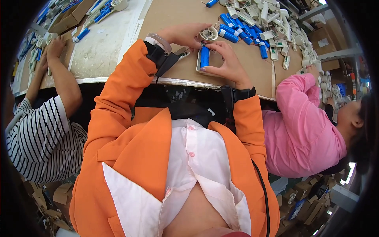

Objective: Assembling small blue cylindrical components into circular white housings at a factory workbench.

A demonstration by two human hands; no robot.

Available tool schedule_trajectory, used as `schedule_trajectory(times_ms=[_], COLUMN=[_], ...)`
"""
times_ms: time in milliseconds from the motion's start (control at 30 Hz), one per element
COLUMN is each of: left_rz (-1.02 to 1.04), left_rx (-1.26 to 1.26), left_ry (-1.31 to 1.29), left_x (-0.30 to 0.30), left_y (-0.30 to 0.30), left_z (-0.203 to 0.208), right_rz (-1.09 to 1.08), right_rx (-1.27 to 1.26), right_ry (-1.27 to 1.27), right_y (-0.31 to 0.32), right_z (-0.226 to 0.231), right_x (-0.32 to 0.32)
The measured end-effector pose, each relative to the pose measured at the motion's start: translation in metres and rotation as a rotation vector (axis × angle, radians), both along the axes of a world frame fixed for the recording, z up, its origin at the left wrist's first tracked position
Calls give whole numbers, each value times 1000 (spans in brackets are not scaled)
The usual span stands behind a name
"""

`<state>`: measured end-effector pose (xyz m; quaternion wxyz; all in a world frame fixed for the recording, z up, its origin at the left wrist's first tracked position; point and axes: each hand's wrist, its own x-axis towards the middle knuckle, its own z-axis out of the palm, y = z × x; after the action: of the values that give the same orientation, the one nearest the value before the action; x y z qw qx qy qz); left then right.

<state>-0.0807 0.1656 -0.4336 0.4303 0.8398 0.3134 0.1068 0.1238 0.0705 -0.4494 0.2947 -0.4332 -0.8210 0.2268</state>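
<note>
At the table's near edge, a cream plastic housing (208, 34) with a round, spoked head lies between my hands, its narrow handle part toward me. My left hand (184, 34) reaches from the left with its fingers closed at the base of the round head. A blue cylindrical battery (204, 57) sits lengthwise in the handle part. My right hand (231, 63) pinches it, thumb at the near end and fingers at the far end, by the round head. Small parts under the fingertips are hidden. A slim light-coloured piece (183, 54) lies beside my left wrist.
Loose blue batteries (237, 29) and a heap of cream housings (272, 15) cover the table's far right. Another blue battery (81, 34) lies at the left, near a cardboard box (71, 17). Co-workers sit close on both sides, in a striped shirt (47, 138) and a pink top (304, 134).
</note>
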Motion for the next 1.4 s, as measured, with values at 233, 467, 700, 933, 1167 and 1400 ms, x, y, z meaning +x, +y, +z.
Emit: schedule_trajectory(times_ms=[233,467,700,933,1167,1400], left_rz=[25,45,28,50,129,109], left_rx=[-47,27,188,203,252,250], left_ry=[-38,-70,-140,-116,-93,-184], left_x=[-2,3,2,10,18,9], left_y=[-9,-12,-3,0,2,-5], left_z=[2,-4,-21,-24,-36,-34], right_rz=[-29,-41,-96,-140,-160,-181], right_rx=[-36,25,26,43,-241,-302], right_ry=[-12,5,-50,-104,301,244], right_y=[-4,-1,-2,-4,1,3], right_z=[-4,-12,-12,-12,-36,-33], right_x=[-2,-6,-13,-18,4,11])
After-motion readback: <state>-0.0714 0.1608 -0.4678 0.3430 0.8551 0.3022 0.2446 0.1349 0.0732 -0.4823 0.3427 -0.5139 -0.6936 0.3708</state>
